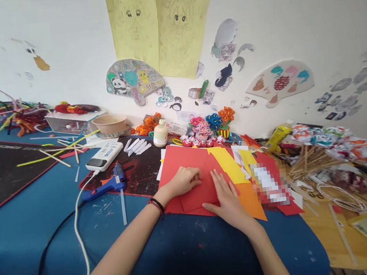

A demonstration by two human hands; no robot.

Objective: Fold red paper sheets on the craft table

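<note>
A folded piece of red paper (197, 201) lies on a larger sheet of red paper (179, 156) at the front of the desk. My right hand (227, 199) is spread flat on the red paper, its fingers stretched out. To its left, my left hand (184, 181) rests over the paper with curled fingers, thumb and fingertips close together; whether anything is pinched between them is hidden. Yellow paper (229, 163) and orange paper (252, 200) stick out from beneath, on the right.
On the left lie a blue glue gun (110, 183) and a white power bank (105, 156) with a cable. Behind the paper stand a glue bottle (160, 133) and pipe-cleaner flowers (213, 122). Wooden sticks (308, 161) and wrapped candies (357, 146) crowd the right.
</note>
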